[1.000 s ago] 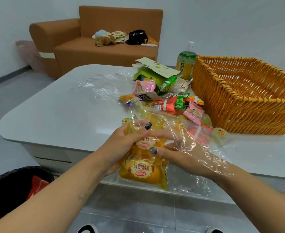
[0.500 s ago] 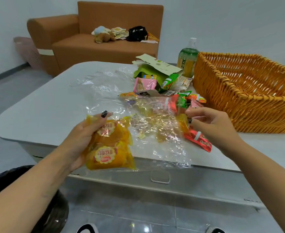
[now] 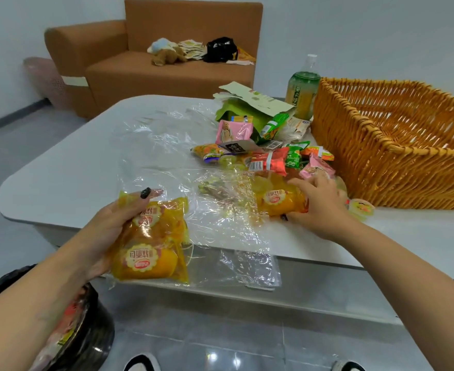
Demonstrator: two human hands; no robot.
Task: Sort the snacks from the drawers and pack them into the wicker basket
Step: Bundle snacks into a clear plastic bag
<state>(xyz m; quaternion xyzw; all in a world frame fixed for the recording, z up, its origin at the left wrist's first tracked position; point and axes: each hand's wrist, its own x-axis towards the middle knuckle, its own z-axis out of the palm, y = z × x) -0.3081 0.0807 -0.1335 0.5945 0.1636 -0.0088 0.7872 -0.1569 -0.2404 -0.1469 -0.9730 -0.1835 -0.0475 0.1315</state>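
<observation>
Nearest us, bottom left, a black bin (image 3: 86, 330) with wrappers in it sits on the floor. Our left hand (image 3: 113, 226) grasps two yellow bread packs (image 3: 151, 242) at the table's near edge, thumb curled over the top pack. A clear plastic bag (image 3: 220, 210) lies crumpled on the white table (image 3: 60, 178) and hangs over that edge. Right of it our right hand (image 3: 319, 207) grasps a third bread pack (image 3: 276, 200) lying on the bag, fingers curled over its right end. A jelly cup (image 3: 361, 208) sits just right of that hand. Farther back we see a pile of snacks (image 3: 268, 153), touching the basket's left wall. The wicker basket (image 3: 381, 162) stands on the right of the table; we see nothing inside it. Behind the snacks, a torn green box (image 3: 244, 108) and a drink bottle (image 3: 302, 92). Far back, a brown sofa (image 3: 151, 65) holding a plush toy (image 3: 167, 53) and a black bag (image 3: 220, 49).
</observation>
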